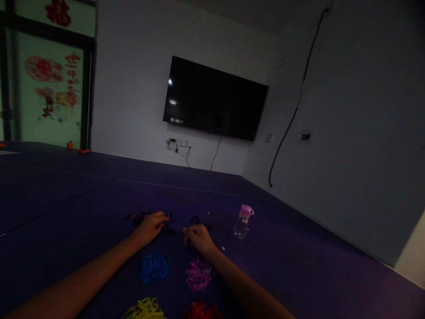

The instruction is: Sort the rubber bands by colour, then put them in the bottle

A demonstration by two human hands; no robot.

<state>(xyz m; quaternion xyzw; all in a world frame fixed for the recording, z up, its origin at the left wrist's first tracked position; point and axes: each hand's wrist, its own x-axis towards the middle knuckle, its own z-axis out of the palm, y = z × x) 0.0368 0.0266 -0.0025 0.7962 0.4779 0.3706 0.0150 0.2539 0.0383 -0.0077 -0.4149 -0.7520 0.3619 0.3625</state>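
Observation:
My left hand (153, 226) rests at a loose heap of dark and pink rubber bands (138, 217), its fingers bent together and pointing down at the table. Whatever is between those fingertips is hidden. A short way to the right, my right hand (199, 236) is closed, thumb and fingers curled in; I cannot make out anything in it. A few black bands (195, 219) lie just beyond it. Nearer to me are a blue pile of bands (154, 268) and a pink pile (199, 274). At the bottom edge a yellow pile (145, 309) and a red pile (202, 310) are partly cut off.
A clear bottle with a pink lid (241, 225) stands upright right of my right hand. Small white scraps (223, 248) lie near it on the dark purple tabletop (299, 266). Small orange objects (70, 145) sit at the far left edge. A television (215, 99) hangs on the wall.

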